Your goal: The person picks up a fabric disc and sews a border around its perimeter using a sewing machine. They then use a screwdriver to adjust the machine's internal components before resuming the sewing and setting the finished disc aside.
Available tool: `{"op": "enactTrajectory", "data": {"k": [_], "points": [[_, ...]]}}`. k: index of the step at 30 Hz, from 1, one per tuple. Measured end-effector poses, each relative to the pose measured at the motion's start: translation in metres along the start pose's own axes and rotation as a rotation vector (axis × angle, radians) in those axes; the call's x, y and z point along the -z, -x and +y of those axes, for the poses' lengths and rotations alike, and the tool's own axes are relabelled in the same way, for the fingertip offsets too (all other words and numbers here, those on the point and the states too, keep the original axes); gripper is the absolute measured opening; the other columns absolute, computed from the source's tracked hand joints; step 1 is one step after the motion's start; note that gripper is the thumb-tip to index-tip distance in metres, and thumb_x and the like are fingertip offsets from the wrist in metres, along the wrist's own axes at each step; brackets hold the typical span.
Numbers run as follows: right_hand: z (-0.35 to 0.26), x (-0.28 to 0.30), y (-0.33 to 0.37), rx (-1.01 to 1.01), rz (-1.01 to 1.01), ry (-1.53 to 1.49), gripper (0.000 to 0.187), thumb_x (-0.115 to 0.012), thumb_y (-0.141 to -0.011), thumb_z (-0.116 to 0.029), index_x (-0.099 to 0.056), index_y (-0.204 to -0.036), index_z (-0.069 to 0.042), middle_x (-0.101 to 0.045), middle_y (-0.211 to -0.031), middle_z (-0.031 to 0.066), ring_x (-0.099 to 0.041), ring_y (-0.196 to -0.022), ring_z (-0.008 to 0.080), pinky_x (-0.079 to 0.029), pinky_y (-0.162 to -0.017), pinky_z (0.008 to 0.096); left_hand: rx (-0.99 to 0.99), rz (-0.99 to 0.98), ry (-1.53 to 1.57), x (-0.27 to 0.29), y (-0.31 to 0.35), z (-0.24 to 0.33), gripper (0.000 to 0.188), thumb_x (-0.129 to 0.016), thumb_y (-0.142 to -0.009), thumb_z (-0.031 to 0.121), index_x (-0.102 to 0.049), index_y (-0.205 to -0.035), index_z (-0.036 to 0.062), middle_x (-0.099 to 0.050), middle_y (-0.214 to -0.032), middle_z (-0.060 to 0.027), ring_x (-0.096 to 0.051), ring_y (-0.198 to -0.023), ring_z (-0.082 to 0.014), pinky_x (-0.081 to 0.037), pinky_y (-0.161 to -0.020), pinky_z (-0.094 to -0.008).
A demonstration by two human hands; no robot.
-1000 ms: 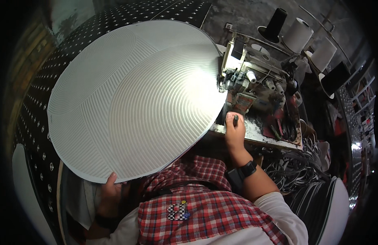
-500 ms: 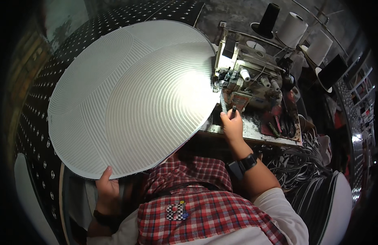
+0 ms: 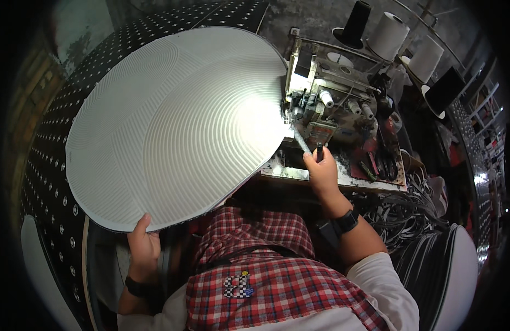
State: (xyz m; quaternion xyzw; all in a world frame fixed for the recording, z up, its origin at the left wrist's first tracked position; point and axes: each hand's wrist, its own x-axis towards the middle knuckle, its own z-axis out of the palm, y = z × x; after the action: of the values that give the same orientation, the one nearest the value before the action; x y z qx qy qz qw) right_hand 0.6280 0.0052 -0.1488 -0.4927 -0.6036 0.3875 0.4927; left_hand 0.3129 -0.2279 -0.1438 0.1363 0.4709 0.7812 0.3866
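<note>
Cones of thread [image 3: 388, 36], two white and two black, stand at the upper right behind a sewing machine [image 3: 343, 77], whose head takes up the space at the right edge of a large oval mat [image 3: 172, 138]. The mat, pale grey with curved ridges, lies to the machine's left and covers part of a black studded table [image 3: 51, 182]; its right edge meets the sewing head, and the machine's parts block the view of the exact contact. A bright glare washes out the ridges there.

The left hand [image 3: 145, 240] grips the mat's near rim, thumb laid on top; the other fingers are mostly below the edge, pinching it from underneath. The right hand [image 3: 323, 170] is closed just in front of the machine, its fingers curled round a short black stick [image 3: 319, 151], with thumb and forefinger pinching the end of a grey strip [image 3: 302, 140] that runs up to the sewing head.

Beside this hand, jumbled tools [image 3: 376, 165], red and dark, crowd the white worktop [image 3: 285, 172]. Below them hangs a tangle of narrow strips [image 3: 398, 218], and a stack of layered panels [image 3: 462, 281] stands by the right elbow. Another pale panel [image 3: 43, 270] leans at far left.
</note>
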Motion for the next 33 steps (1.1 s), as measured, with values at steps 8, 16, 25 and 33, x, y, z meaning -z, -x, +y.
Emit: {"op": "enactTrajectory", "data": {"k": [8, 16, 25, 33], "points": [[-0.013, 0.052, 0.024, 0.179, -0.197, 0.688, 0.020, -0.057, -0.072, -0.019, -0.049, -0.072, -0.001, -0.051, -0.061, 0.0156, -0.051, -0.056, 0.0310, -0.040, -0.054, 0.0364, -0.070, 0.097, -0.075, -0.027, -0.042, 0.020, 0.049, -0.050, -0.076, -0.001, -0.035, -0.122, -0.0007, -0.044, -0.118, -0.0113, -0.046, -0.106, -0.0240, -0.040, -0.088, -0.0359], [0.037, 0.215, 0.033, -0.245, -0.718, 1.355, 0.028, -0.058, -0.066, -0.025, -0.058, -0.086, -0.004, -0.060, -0.083, 0.0185, -0.056, -0.080, 0.0349, -0.044, -0.071, 0.0425, -0.223, 0.044, -0.134, -0.064, -0.112, 0.054, 0.041, -0.052, -0.075, -0.002, -0.042, -0.115, -0.0008, -0.051, -0.109, -0.0105, -0.053, -0.097, -0.0228, -0.047, -0.079, -0.0348], [0.119, 0.421, 0.044, -1.268, -0.515, 1.626, 0.033, -0.057, -0.074, -0.027, -0.061, -0.100, -0.007, -0.055, -0.109, 0.0147, -0.052, -0.101, 0.0304, -0.042, -0.085, 0.0369, -0.261, 0.234, -0.135, -0.018, -0.220, 0.081, 0.024, -0.053, -0.075, 0.002, -0.048, -0.098, -0.0042, -0.056, -0.096, -0.0128, -0.058, -0.084, -0.0253, -0.049, -0.069, -0.0361], [0.026, 0.198, 0.020, -0.270, -0.656, 1.448, 0.026, -0.057, -0.071, -0.031, -0.062, -0.079, -0.007, -0.061, -0.081, 0.0156, -0.058, -0.078, 0.0326, -0.046, -0.070, 0.0407, -0.333, 0.320, -0.041, 0.013, -0.266, 0.091, 0.021, -0.051, -0.074, 0.002, -0.048, -0.092, -0.0082, -0.056, -0.090, -0.0157, -0.059, -0.077, -0.0274, -0.049, -0.068, -0.0374]]}}
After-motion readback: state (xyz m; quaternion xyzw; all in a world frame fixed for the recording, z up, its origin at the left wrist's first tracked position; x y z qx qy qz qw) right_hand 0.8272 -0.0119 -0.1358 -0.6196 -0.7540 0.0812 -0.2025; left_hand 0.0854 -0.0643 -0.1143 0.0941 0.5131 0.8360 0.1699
